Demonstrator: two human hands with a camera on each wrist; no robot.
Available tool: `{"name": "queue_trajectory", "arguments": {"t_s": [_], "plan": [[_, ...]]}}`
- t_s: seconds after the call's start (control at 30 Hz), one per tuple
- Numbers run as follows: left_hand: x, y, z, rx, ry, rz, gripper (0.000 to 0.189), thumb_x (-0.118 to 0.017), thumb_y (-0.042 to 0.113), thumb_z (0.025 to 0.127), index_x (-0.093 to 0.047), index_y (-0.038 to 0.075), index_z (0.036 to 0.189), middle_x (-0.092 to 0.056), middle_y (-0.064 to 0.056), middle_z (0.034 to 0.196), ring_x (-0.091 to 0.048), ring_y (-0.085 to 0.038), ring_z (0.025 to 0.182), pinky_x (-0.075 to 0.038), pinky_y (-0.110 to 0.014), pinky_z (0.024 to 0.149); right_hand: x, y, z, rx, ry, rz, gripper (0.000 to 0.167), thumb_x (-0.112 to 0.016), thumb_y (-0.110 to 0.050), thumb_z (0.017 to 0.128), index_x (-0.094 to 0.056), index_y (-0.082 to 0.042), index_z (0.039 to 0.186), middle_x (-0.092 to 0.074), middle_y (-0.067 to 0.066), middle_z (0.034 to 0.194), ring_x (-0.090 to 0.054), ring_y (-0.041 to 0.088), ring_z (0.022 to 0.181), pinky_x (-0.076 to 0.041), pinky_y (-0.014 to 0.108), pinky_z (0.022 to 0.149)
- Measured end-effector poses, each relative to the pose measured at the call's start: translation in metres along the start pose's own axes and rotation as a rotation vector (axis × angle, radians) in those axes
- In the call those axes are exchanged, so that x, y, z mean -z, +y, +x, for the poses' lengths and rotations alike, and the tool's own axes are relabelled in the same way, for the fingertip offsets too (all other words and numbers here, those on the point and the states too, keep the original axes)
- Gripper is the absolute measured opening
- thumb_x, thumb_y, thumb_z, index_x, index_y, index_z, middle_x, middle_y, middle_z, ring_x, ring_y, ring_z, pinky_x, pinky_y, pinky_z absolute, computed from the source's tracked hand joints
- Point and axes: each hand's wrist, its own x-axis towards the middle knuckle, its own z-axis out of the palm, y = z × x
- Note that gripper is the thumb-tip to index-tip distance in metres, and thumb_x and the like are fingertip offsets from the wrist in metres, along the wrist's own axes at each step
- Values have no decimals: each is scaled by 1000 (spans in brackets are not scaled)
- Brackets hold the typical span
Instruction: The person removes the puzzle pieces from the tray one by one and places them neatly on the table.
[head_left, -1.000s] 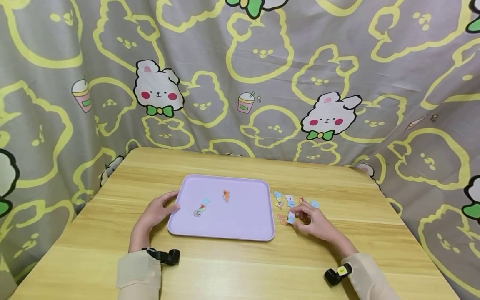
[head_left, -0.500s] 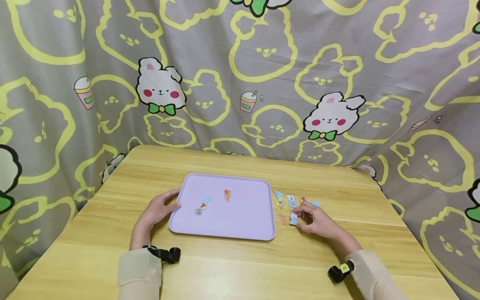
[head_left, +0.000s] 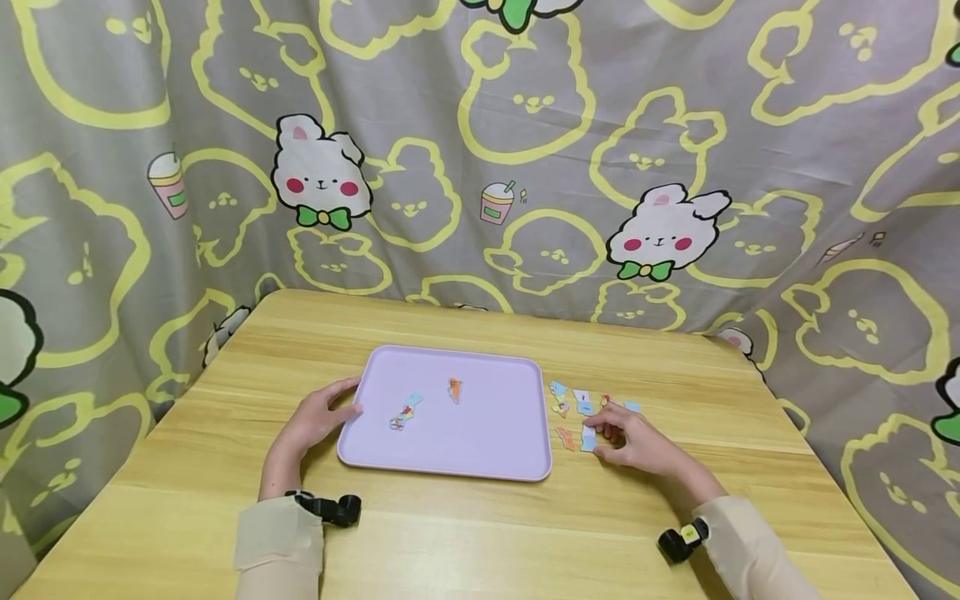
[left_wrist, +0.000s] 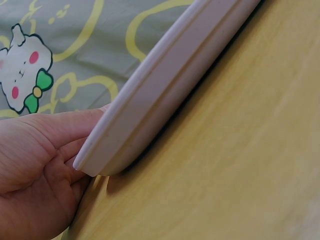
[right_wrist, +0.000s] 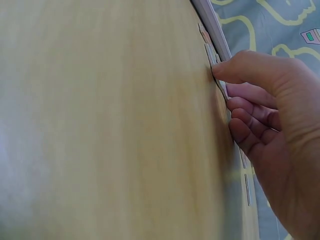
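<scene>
A lilac tray (head_left: 480, 471) lies on the wooden table, and my left hand (head_left: 318, 421) grips its left rim, the thumb over the edge. In the left wrist view the hand (left_wrist: 45, 165) meets the tray's corner (left_wrist: 135, 100). To the tray's right, my right hand (head_left: 633, 437) pinches the edges of a white-and-blue puzzle piece (head_left: 588, 437), which looks flat on the table. The right wrist view has the thumb of that hand (right_wrist: 270, 105) at the piece's edge. An orange puzzle piece (head_left: 566, 437) lies just left of it.
On the tray are a joined strip of puzzle pieces (head_left: 406, 412) and a single orange piece (head_left: 455, 390). Beyond my right hand lie several more pieces, among them a white-and-blue one (head_left: 582, 402) and a light-blue one (head_left: 558, 389). A patterned curtain (head_left: 450, 167) hangs behind the table (head_left: 450, 542).
The white-and-blue piece in my right hand has gone from tilted to flat on the table, beside the orange piece. My left hand stays on the tray.
</scene>
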Motion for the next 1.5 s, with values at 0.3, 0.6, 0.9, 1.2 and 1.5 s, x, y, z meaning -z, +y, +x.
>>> {"name": "queue_trajectory", "arguments": {"t_s": [0.3, 0.6, 0.9, 1.2, 1.5], "plan": [[0, 0, -1, -5, 0, 5, 58, -57, 23, 99, -37, 8, 151, -28, -25, 158, -19, -48, 147, -18, -63, 120, -1, -4, -1, -39, 33, 33, 43, -79, -14, 80, -66, -1, 119, -57, 0, 90, -49, 3, 78, -47, 17, 63], [1, 1, -1, 3, 2, 5, 58, -57, 23, 99, -37, 7, 151, -28, -25, 158, -19, -48, 147, -18, -62, 120, -11, -12, 12, 19, 136, 47, 46, -81, -10, 78, -65, 1, 120, -59, 6, 91, -53, 12, 77, -48, 18, 63], [-1, 1, -1, -9, 16, 16, 57, -58, 21, 99, -39, 7, 150, -30, -25, 157, -21, -48, 147, -18, -62, 120, -31, -35, 45, 9, 216, 12, 45, -80, -11, 80, -65, 2, 121, -60, 8, 91, -55, 17, 78, -44, 22, 71], [-2, 1, -1, -28, 26, 18, 56, -57, 18, 99, -38, 5, 150, -31, -25, 157, -21, -47, 147, -18, -61, 121, -53, -55, 81, 28, 243, 28, 45, -81, -15, 79, -66, 4, 118, -58, 12, 89, -53, 18, 74, -47, 23, 62], [-1, -1, -1, -28, 36, 13, 55, -57, 18, 99, -39, 6, 150, -33, -24, 157, -22, -46, 147, -19, -61, 121, -70, -69, 110, 47, 207, 3, 47, -81, -19, 80, -66, 4, 119, -60, 13, 90, -52, 16, 76, -45, 21, 63]]}}
